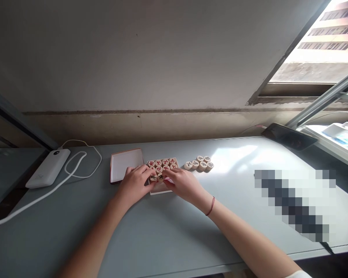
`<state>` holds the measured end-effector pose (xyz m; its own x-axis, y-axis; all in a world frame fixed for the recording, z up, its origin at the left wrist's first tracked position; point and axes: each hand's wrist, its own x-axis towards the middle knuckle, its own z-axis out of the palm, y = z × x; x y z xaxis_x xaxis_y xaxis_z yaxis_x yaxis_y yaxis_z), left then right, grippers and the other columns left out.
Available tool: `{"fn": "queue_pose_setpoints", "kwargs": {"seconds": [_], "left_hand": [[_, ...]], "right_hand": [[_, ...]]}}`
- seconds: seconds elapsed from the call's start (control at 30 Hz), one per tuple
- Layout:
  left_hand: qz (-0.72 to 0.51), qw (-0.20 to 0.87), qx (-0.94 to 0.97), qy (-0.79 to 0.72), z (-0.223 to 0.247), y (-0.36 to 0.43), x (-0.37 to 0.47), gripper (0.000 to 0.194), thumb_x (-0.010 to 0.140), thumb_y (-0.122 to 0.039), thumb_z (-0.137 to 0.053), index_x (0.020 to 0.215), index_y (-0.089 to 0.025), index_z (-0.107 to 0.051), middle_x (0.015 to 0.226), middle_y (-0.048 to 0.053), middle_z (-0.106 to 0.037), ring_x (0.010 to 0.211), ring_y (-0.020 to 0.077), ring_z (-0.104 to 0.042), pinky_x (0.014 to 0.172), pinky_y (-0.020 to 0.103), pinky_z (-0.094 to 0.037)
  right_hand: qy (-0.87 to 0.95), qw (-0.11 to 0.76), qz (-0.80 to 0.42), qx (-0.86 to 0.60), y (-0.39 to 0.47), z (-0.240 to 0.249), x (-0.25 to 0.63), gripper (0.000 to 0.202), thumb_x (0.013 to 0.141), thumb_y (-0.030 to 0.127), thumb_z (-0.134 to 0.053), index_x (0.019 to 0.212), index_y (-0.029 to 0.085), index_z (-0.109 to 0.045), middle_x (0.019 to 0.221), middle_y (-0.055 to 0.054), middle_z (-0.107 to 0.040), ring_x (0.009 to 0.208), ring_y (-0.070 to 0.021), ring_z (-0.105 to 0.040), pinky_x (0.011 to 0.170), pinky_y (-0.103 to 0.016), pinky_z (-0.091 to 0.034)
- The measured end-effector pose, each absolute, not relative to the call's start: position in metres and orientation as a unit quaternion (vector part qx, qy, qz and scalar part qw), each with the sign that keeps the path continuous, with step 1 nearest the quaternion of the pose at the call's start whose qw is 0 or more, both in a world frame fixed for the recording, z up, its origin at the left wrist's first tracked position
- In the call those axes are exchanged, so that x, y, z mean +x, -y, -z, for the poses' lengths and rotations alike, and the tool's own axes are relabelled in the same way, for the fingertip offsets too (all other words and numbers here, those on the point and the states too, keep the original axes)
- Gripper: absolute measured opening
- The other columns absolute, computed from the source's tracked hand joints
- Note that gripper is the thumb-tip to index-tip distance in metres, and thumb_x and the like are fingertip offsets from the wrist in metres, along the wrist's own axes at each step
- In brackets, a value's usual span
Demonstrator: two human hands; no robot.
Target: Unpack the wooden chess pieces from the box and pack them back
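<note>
A small white-walled box (163, 192) lies in front of me on the grey desk, holding rows of round wooden xiangqi pieces (159, 169) with red characters. In the row nearest me are two pieces with black characters. My left hand (137, 180) reaches over the box's left side, its thumb and fingers closed around the left black-marked piece (153, 178). From the right, my right hand (185, 183) has its fingers and thumb closed at the other black-marked piece (160, 177). The fingers partly hide the pieces and the box's sides.
Right of the box stand several stacked black-marked xiangqi pieces (202, 165). To its left is the open box lid (127, 166). A white power bank (48, 169) with a white cable (55, 188) lies farther left. A dark phone-like device (288, 136) leans at the back right.
</note>
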<state>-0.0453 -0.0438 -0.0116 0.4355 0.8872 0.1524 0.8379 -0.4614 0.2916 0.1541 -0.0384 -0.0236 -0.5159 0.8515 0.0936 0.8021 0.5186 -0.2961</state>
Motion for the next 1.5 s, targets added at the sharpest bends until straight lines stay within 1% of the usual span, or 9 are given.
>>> {"fn": "queue_pose_setpoints", "kwargs": {"seconds": [0.27, 0.4, 0.5, 0.67, 1.03, 1.17, 1.33, 1.4, 1.5], "left_hand": [[-0.131, 0.072, 0.843, -0.517, 0.011, 0.046, -0.042, 0.005, 0.086, -0.027, -0.054, 0.087, -0.024, -0.057, 0.089, -0.002, -0.063, 0.084, 0.0173, -0.061, 0.080, 0.035, -0.037], [-0.161, 0.068, 0.842, -0.511, 0.010, 0.047, -0.039, 0.012, 0.087, -0.034, -0.053, 0.087, -0.022, -0.057, 0.089, 0.000, -0.064, 0.084, 0.0181, -0.061, 0.080, 0.034, -0.037], [-0.189, 0.058, 0.839, -0.506, 0.010, 0.048, -0.038, 0.011, 0.088, -0.031, -0.051, 0.089, -0.022, -0.058, 0.091, 0.001, -0.066, 0.084, 0.0175, -0.061, 0.080, 0.033, -0.038], [-0.203, 0.044, 0.847, -0.489, 0.012, 0.048, -0.037, 0.012, 0.089, -0.028, -0.049, 0.091, -0.022, -0.059, 0.093, 0.001, -0.067, 0.085, 0.0170, -0.062, 0.078, 0.032, -0.038], [-0.214, 0.043, 0.848, -0.483, 0.011, 0.051, -0.035, 0.012, 0.089, -0.026, -0.050, 0.091, -0.023, -0.062, 0.093, 0.001, -0.068, 0.084, 0.0171, -0.062, 0.079, 0.034, -0.038], [-0.237, 0.047, 0.840, -0.485, 0.013, 0.050, -0.034, 0.013, 0.088, -0.025, -0.051, 0.094, -0.023, -0.063, 0.093, 0.002, -0.067, 0.087, 0.0188, -0.060, 0.080, 0.035, -0.042], [-0.317, 0.114, 0.820, -0.463, 0.011, 0.048, -0.017, 0.031, 0.088, -0.032, -0.055, 0.119, -0.026, -0.055, 0.112, 0.004, -0.061, 0.106, 0.0202, -0.058, 0.093, 0.035, -0.047], [-0.327, 0.146, 0.817, -0.452, 0.008, 0.047, -0.007, 0.043, 0.087, -0.034, -0.058, 0.129, -0.029, -0.049, 0.120, 0.004, -0.058, 0.109, 0.0198, -0.058, 0.093, 0.033, -0.049], [-0.335, 0.182, 0.815, -0.438, 0.006, 0.045, 0.006, 0.041, 0.088, -0.029, -0.057, 0.128, -0.029, -0.049, 0.120, 0.003, -0.060, 0.108, 0.0184, -0.060, 0.091, 0.031, -0.050]], "right_hand": [[0.852, 0.158, -0.142, -0.479, 0.036, 0.010, 0.159, 0.011, 0.086, 0.023, -0.055, 0.094, 0.022, -0.062, 0.081, -0.001, -0.068, 0.069, -0.0138, -0.060, 0.054, -0.021, -0.031], [0.774, 0.199, -0.143, -0.584, 0.012, -0.010, 0.196, 0.018, 0.088, 0.025, -0.050, 0.095, 0.023, -0.066, 0.092, -0.002, -0.071, 0.069, -0.0127, -0.062, 0.062, -0.022, -0.039], [0.722, 0.117, -0.129, -0.670, -0.012, -0.017, 0.226, 0.023, 0.085, 0.033, -0.051, 0.094, 0.020, -0.069, 0.095, -0.006, -0.071, 0.078, -0.0182, -0.064, 0.061, -0.024, -0.040], [0.701, -0.024, -0.166, -0.693, -0.038, -0.011, 0.243, 0.023, 0.077, 0.034, -0.058, 0.088, 0.018, -0.072, 0.079, -0.009, -0.070, 0.070, -0.0204, -0.063, 0.055, -0.025, -0.040], [0.712, -0.046, -0.168, -0.681, -0.055, -0.012, 0.238, 0.023, 0.062, 0.017, -0.066, 0.083, 0.016, -0.073, 0.074, -0.010, -0.069, 0.067, -0.0222, -0.063, 0.052, -0.026, -0.041], [0.709, 0.008, -0.180, -0.682, -0.051, -0.023, 0.238, 0.027, 0.067, 0.019, -0.062, 0.093, 0.017, -0.070, 0.087, -0.008, -0.071, 0.066, -0.0174, -0.062, 0.052, -0.024, -0.043], [0.672, 0.223, -0.406, -0.578, -0.009, -0.036, 0.216, 0.023, 0.076, 0.027, -0.061, 0.097, 0.019, -0.062, 0.096, -0.005, -0.070, 0.046, -0.0064, -0.054, 0.043, -0.021, -0.044], [0.657, 0.260, -0.473, -0.526, 0.011, -0.036, 0.202, 0.021, 0.078, 0.028, -0.061, 0.097, 0.020, -0.059, 0.094, -0.005, -0.070, 0.047, -0.0073, -0.057, 0.042, -0.020, -0.045], [0.628, 0.303, -0.541, -0.470, 0.030, -0.029, 0.186, 0.021, 0.080, 0.035, -0.061, 0.093, 0.019, -0.057, 0.087, -0.003, -0.069, 0.057, -0.0112, -0.063, 0.045, -0.020, -0.049]]}}
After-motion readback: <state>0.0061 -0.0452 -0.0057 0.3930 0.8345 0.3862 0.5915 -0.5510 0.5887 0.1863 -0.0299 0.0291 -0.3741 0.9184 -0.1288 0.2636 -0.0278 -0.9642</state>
